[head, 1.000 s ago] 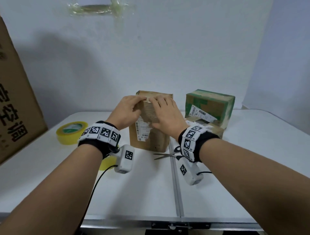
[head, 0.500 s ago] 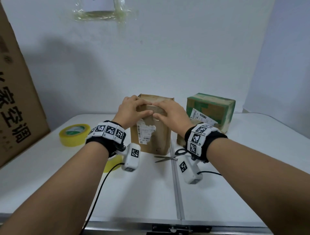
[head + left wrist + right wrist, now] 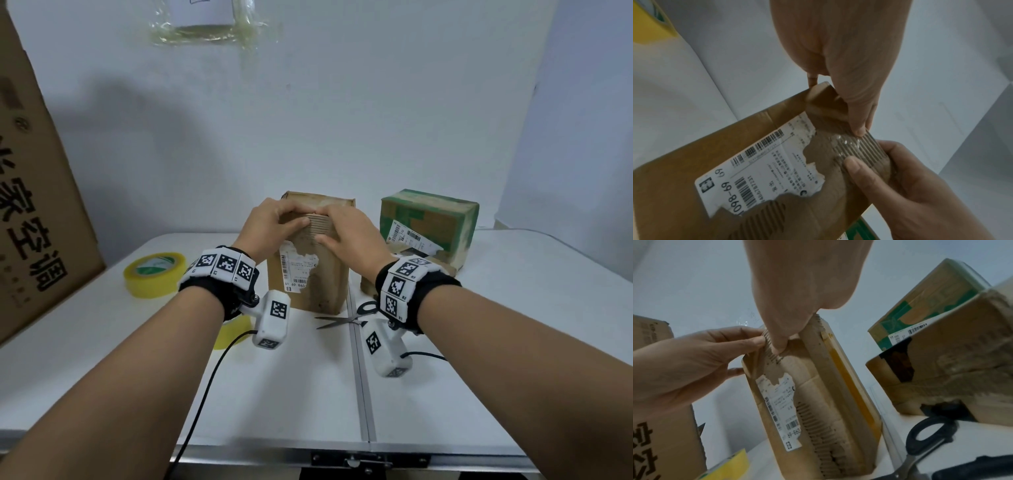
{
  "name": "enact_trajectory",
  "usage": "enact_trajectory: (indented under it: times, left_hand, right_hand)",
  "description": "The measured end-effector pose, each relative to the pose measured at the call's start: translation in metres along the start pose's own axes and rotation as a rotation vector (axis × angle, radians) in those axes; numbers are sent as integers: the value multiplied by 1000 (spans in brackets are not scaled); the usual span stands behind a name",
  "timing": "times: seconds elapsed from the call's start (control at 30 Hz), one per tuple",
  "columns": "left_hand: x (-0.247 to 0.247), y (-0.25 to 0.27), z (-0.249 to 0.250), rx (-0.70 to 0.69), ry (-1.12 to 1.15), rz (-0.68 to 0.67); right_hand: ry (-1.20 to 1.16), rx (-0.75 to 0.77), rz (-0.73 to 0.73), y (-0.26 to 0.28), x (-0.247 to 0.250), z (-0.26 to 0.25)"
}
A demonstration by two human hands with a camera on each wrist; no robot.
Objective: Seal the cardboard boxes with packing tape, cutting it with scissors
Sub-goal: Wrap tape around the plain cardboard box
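Note:
A tall brown cardboard box (image 3: 308, 274) with a torn white label stands upright at the table's middle. My left hand (image 3: 291, 219) and right hand (image 3: 329, 226) meet at its top front edge. On each, the fingers curl over the top and the thumb presses the stripped corrugated patch. The left wrist view shows my left thumb (image 3: 859, 129) beside shiny clear tape (image 3: 846, 141) on that patch, and the right thumb (image 3: 853, 164) just below. Scissors (image 3: 346, 317) lie shut on the table right of the box's foot. A yellow tape roll (image 3: 156, 274) lies to the left.
A green-printed box (image 3: 428, 222) rests on a low brown box (image 3: 368, 286) at the right. A big printed carton (image 3: 37, 222) leans at the far left. A second yellow roll (image 3: 233, 330) is half hidden under my left wrist. The wall stands close behind.
Both hands have gone from lying flatter over the box's top front to gripping its top edge, thumbs meeting on the corrugated patch. The box has stayed put.

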State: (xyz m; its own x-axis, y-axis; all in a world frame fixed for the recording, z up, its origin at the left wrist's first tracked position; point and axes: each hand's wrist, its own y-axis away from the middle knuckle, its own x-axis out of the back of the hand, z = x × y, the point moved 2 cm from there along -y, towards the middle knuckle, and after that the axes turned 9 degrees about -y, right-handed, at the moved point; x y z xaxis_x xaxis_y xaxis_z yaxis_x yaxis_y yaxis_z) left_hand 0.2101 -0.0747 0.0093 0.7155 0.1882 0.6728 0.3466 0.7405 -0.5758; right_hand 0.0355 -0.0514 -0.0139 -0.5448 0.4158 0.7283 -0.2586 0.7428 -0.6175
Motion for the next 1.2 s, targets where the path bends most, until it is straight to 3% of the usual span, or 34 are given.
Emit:
enact_trajectory:
  times: [0.3,0.4,0.5,0.63,0.67,0.73,0.8,0.83,0.9,0.97,1.1,1.2]
  left_hand:
    - [0,3,1,-79,-36,-56]
    - [0,2,2,-56,-26,-87]
    - [2,2,0,36,87,-131]
    - [6,11,-20,273,128,-2]
    - [8,15,-24,357,146,11]
    - [6,24,-28,498,237,-26]
    - [-1,30,-24,519,292,-101]
    - [-6,30,-21,495,304,-132]
    - [-17,28,-13,454,299,-156]
    - [-27,23,-8,460,260,-105]
    - [-37,18,-3,489,212,58]
    - [-34,18,2,471,193,75]
  right_hand:
    - [99,56,-120,1,-3,6]
    - [25,42,-83,2,-3,9]
    - [-13,59,-50,1,-5,7]
    - [-182,21,-181,-2,10,4]
    - [-265,-5,-150,-1,17,4]
    - [-396,-90,82,3,31,8]
    - [-439,-257,316,8,37,16]
    - [-438,-374,338,9,34,22]
    - [-462,-591,163,12,18,33]
    - [-609,-703,-21,16,2,35]
    - [-704,-686,-71,18,3,27]
    - [-752,-695,-116,20,13,21]
